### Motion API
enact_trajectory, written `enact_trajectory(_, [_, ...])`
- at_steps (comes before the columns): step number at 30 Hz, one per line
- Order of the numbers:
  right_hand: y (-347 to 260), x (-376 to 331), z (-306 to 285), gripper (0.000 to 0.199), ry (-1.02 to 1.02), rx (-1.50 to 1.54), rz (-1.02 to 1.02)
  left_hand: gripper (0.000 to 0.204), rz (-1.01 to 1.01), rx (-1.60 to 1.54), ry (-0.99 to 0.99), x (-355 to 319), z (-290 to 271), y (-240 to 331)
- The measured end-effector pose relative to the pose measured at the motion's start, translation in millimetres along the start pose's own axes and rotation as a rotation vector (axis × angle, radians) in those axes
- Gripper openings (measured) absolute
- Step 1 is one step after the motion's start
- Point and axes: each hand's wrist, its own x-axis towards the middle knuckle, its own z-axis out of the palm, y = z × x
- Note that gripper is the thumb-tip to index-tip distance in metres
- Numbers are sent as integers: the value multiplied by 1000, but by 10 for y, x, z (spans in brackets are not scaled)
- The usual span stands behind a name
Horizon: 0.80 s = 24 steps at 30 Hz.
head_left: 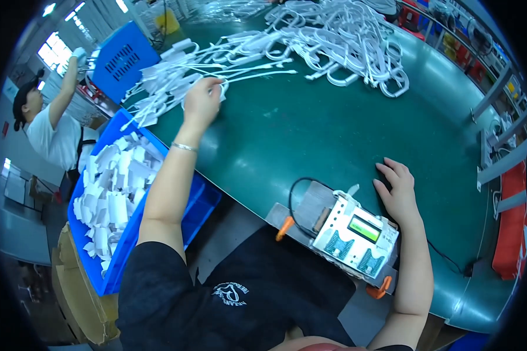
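My left hand (202, 104) is at the left of the green table, its fingers curled together at a bundle of white cables (170, 73). A white cable seems to be in its grip, though the fingers partly hide it. My right hand (399, 190) rests on the table with its fingers apart and nothing in them. Just left of that hand is a white cable tester (346, 253) with a small lit screen and green connector boards. It sits at the table's near edge, with orange handles beside it.
A large heap of coiled white cables (351, 38) covers the far part of the table (310, 134). On my left, a blue bin (114, 281) holds white paper pieces, near a cardboard box (79, 292). Another person (50, 128) stands beyond a blue machine (123, 60). Metal frames line the right side.
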Motion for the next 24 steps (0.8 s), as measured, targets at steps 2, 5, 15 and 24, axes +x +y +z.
enact_trajectory(2, [-9,22,-4,35,8,17,-6,23,-23,239,18,174,-196,-597])
enact_trajectory(5, [-7,35,-36,33,10,20,10,22,-81,407,-176,252,-252,-956])
enact_trajectory(15, [-411,-60,-563,30,5,192,82,14,-9,514,-119,514,-530,-728])
enact_trajectory(24, [-1261,-959,-588,63,-144,1370,159,44,231,-875,-845,-430,-1058,1159])
